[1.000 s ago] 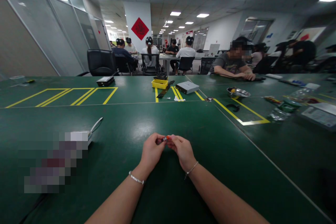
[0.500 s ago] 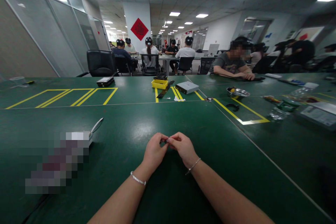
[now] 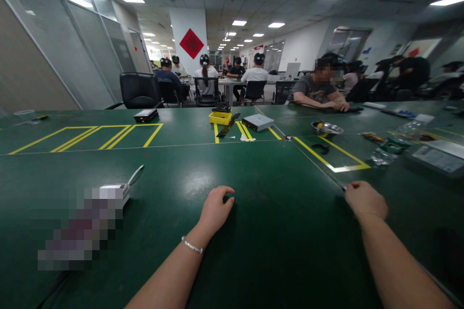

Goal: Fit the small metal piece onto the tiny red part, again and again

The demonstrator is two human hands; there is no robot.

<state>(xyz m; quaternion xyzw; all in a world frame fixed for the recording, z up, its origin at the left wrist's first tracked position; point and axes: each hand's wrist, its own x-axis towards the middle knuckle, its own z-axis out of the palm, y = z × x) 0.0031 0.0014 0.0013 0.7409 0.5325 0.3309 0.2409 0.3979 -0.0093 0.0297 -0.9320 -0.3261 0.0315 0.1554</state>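
Note:
My left hand [image 3: 216,207] rests on the green tabletop [image 3: 261,246] near the middle. Its thumb and forefinger curve toward each other with a gap between them, and I see nothing held there. Off to the right, my right hand [image 3: 366,201] is over the table by the pale seam line. Its fingertips are pinched together, and a small dark speck shows at them, too small to name. The rest of that grip is hidden behind the hand.
A pixelated, blurred-out long object [image 3: 83,229] with a cable lies at left. Farther back are a yellow tray [image 3: 220,118], a grey box [image 3: 258,122], a metal bowl [image 3: 327,129] and a plastic bottle [image 3: 391,149]. A person [image 3: 319,89] sits across the table.
Half a second ago both hands met at the fingertips around a small dark thing. My right hand has moved far to the right; my left has stayed in place, its fingers now apart.

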